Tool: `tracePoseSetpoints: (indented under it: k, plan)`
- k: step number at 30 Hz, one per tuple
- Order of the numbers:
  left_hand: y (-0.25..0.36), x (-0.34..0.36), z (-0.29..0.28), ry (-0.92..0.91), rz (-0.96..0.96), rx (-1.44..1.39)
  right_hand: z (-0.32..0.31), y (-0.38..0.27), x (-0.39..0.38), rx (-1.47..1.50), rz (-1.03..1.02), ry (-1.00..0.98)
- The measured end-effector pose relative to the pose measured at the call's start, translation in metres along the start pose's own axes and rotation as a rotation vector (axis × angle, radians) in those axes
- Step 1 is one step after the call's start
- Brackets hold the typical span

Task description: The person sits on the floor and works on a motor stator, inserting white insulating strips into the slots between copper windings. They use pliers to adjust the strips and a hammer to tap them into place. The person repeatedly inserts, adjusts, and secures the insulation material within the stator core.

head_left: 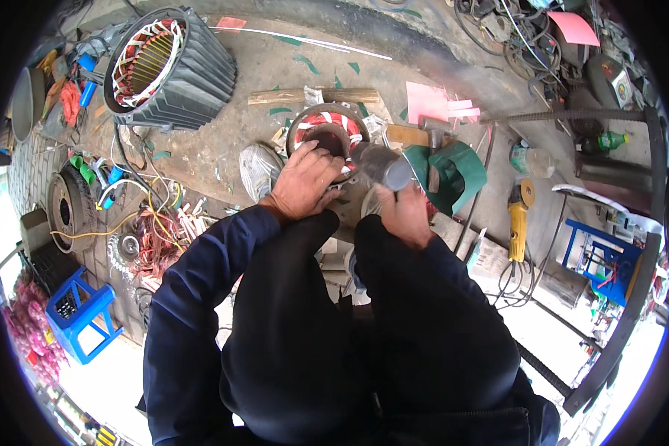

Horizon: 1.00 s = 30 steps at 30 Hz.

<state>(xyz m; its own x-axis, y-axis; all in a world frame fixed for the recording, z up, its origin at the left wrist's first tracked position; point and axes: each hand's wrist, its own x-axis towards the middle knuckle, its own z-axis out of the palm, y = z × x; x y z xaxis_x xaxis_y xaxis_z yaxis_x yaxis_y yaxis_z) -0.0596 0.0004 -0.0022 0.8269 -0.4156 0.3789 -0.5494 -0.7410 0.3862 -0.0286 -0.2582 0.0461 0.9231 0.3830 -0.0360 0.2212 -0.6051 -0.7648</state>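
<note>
Between my knees and feet stands a small motor stator (355, 128) with red windings bound in white around its round opening. My left hand (305, 178) lies over its near left rim, fingers curled onto the edge and thumb on the outside. My right hand (405, 214) is closed round the handle of a mallet (386, 167). The mallet's dark, round-faced head is smeared by motion and hovers at the stator's right side; whether it touches cannot be told. My left fingers hide part of the windings.
A large finned motor housing (175, 70) stands at the far left. Beyond the stator lies a wooden bar (316, 97). Green sheet material (457, 175) and a hammer (435, 134) lie at right, near a yellow angle grinder (519, 223). Copper wire scraps (160, 241) heap at left, above a blue stool (82, 312).
</note>
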Motion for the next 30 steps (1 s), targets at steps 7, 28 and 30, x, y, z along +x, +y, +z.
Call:
tracePoseSetpoints:
  k: [7,28,30]
  plan:
    - [0.000,0.000,0.001,-0.033,-0.020,-0.009,-0.001,0.005,-0.001,-0.188,-0.256,0.026]
    - [0.000,-0.002,-0.002,-0.032,-0.020,-0.013,-0.018,-0.047,0.072,-0.209,-0.047,-0.024]
    - [0.002,0.001,-0.003,-0.062,-0.033,-0.006,-0.020,-0.050,0.079,-0.294,-0.005,-0.050]
